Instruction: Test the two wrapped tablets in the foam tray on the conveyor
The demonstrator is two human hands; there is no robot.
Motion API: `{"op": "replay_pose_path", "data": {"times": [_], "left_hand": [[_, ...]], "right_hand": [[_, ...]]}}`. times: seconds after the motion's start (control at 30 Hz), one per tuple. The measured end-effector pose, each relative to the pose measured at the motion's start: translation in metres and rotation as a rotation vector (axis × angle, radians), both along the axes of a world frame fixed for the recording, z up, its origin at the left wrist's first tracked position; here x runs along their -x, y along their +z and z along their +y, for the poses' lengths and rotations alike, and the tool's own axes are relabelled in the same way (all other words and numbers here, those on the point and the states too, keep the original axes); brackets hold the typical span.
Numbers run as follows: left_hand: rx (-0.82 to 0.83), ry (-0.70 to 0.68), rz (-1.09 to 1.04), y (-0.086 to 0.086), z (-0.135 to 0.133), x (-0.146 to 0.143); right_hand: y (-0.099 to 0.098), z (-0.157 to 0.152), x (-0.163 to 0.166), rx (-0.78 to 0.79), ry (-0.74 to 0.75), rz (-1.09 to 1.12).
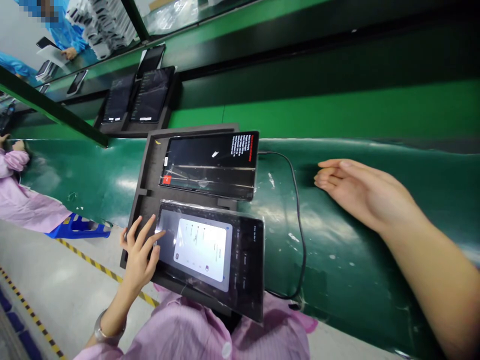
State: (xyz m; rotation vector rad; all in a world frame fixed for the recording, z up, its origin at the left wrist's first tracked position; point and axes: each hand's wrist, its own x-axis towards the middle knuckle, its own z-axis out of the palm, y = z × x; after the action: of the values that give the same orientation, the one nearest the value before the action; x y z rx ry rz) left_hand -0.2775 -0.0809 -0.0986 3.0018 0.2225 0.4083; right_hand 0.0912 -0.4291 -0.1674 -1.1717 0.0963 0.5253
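Surface: I see a green conveyor belt under the work.
Tray: a dark foam tray holds two tablets, each in its own compartment.
Near tablet: lit, film-wrapped, long axis across my view.
Far tablet: dark, red label at right.
Left hand: fingers spread, index on the screen.
Right hand: released, resting on the belt.
Cable: runs beside the tray.

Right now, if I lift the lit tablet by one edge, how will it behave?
The lit tablet is a flat slab, so probably stiff. Its glossy plastic wrap looks slippery. It overhangs the black foam tray, so it may tip; the left hand touches its screen.
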Motion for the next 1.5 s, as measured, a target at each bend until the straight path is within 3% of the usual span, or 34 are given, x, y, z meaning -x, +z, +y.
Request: {"op": "replay_pose_path", "data": {"times": [0.1,0.33,0.53,0.6,0.63,0.77,0.87,0.93,1.0,1.07,1.1,1.17,1.27,1.37,1.5], "left_hand": [[0.051,-0.135,-0.068,0.008,-0.021,-0.005],[0.007,-0.714,-0.057,0.008,-0.076,-0.028],[-0.119,-0.826,0.088,0.015,-0.078,-0.051],[-0.066,-0.720,0.050,0.020,-0.062,-0.057],[-0.021,-0.598,0.017,0.021,-0.051,-0.058],[0.126,0.121,-0.101,0.011,0.013,-0.049],[0.352,0.436,0.050,-0.007,0.059,-0.024],[0.459,0.496,0.124,-0.017,0.079,-0.006],[0.512,0.491,0.107,-0.024,0.089,0.010],[0.519,0.474,0.079,-0.028,0.091,0.021],[0.509,0.467,0.076,-0.028,0.090,0.026],[0.469,0.459,0.079,-0.029,0.085,0.035],[0.460,0.449,0.070,-0.029,0.078,0.051],[0.478,0.468,0.052,-0.031,0.075,0.065],[0.478,0.515,0.054,-0.030,0.071,0.071]], "right_hand": [[0.003,0.001,0.002,-0.014,0.012,-0.003],[0.008,0.000,0.009,-0.079,0.073,-0.051],[0.008,0.000,0.011,-0.098,0.111,-0.109],[0.008,0.000,0.011,-0.107,0.121,-0.110],[0.008,-0.001,0.011,-0.111,0.124,-0.108],[0.007,0.000,0.008,-0.134,0.131,-0.103],[0.006,0.003,0.005,-0.136,0.131,-0.101],[0.009,0.006,0.010,-0.061,0.109,-0.137],[0.021,0.009,0.026,0.134,0.024,-0.327],[0.039,0.010,0.057,0.400,-0.090,-0.744],[0.049,0.010,0.077,0.443,-0.053,-1.012],[0.067,0.008,0.121,0.338,0.255,-1.349],[0.076,0.007,0.179,0.166,0.581,-1.471],[0.068,0.011,0.209,0.133,0.694,-1.420],[0.061,0.013,0.214,0.188,0.679,-1.456]]}}
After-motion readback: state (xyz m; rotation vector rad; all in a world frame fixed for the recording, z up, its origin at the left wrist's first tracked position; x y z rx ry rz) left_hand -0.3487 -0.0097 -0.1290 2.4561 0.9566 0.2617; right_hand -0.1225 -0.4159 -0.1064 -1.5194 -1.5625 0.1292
